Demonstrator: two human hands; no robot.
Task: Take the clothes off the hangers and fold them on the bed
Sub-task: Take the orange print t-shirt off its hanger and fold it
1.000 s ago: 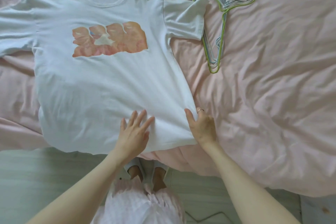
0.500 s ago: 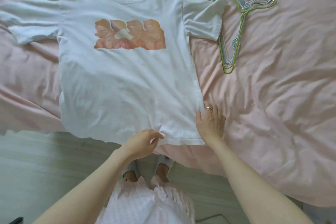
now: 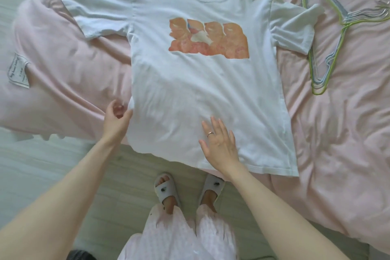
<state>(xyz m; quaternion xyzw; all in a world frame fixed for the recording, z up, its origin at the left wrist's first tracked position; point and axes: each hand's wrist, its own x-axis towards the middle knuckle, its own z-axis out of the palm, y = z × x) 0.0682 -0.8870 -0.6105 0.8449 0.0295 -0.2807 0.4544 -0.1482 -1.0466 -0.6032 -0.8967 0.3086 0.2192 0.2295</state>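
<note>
A white T-shirt with an orange print lies face up and spread flat on the pink bed cover, its hem hanging over the bed's near edge. My left hand is at the shirt's lower left side seam, fingers curled around the edge of the cloth. My right hand lies flat on the lower front of the shirt, fingers straight and spread, a ring on one finger.
A small stack of thin wire hangers, green and grey, lies on the bed to the right of the shirt's sleeve. A white label shows on the cover at the left. Pale floor and my slippered feet are below the bed edge.
My left hand slid from the hem's middle out to the shirt's left side seam. My right hand moved from the right hem corner onto the shirt's lower front. The view shifted left.
</note>
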